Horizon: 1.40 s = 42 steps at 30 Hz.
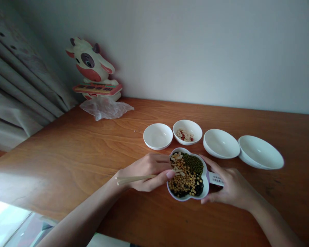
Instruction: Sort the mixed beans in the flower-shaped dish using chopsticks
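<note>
My left hand (pixel 149 171) is closed around a pair of light chopsticks (pixel 136 179), whose tips reach over a flower-shaped white dish (pixel 205 187). In the dish lie small green beans (pixel 195 163), yellow beans (pixel 182 183), black beans (pixel 199 187) and some flat pale seeds (pixel 177 156), partly mixed. My right hand (pixel 230 188) grips the dish's right side, thumb and forefinger spread along its rim, by a labelled handle (pixel 216 178). Just behind the dish, a white bowl (pixel 193 127) contains pale flat seeds and a few red pieces (pixel 184 135). Whether the chopsticks pinch a seed I cannot tell.
Three more white bowls stand in the row: one at the left (pixel 158 136), one right of the seed bowl (pixel 221 144) and one at the far right (pixel 261 152). A cow-shaped toy keyboard (pixel 98 88) and a crumpled plastic bag (pixel 105 108) sit at the back left, near a curtain (pixel 18 79).
</note>
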### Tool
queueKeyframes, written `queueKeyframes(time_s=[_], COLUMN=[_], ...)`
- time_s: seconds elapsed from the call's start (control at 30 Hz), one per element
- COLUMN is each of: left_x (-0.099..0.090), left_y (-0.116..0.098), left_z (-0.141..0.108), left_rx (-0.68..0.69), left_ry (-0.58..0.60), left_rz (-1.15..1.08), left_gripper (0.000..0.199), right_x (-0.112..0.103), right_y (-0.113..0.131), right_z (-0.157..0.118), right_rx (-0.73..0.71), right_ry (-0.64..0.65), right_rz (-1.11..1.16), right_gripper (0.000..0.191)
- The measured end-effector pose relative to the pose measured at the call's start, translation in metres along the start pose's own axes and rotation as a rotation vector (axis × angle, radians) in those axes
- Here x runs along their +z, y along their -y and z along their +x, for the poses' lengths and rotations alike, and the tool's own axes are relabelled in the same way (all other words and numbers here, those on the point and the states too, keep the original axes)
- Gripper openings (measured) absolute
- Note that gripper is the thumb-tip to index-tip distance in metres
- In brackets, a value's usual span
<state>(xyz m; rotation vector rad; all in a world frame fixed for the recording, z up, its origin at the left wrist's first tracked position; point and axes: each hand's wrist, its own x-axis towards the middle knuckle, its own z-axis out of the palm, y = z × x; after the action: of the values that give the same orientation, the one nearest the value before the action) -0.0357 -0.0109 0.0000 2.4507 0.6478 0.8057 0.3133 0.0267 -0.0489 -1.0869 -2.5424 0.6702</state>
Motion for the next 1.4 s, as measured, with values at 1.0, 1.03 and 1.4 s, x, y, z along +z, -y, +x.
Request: queueKeyframes(time_s=[1.0,1.03,1.4], left_x=[0.02,0.02,0.023], left_y=[-0.03,-0.033,-0.028], left_z=[0.003,0.003,-0.004], left_rx=[-0.082,-0.132,-0.209], left_ry=[-0.187,-0.183,-0.171], left_rz=[-0.004,-0.038,-0.09], left_gripper=[0.051,0.052,0.05], right_x=[0.0,0.0,0.0], right_y=[0.006,0.006,0.009], right_z=[0.003,0.003,0.004], right_rx=[0.016,0.012,0.03], right_ry=[0.005,0.002,0.012], right_rz=[0.063,0.06,0.069], right_gripper=[0.128,0.128,0.127])
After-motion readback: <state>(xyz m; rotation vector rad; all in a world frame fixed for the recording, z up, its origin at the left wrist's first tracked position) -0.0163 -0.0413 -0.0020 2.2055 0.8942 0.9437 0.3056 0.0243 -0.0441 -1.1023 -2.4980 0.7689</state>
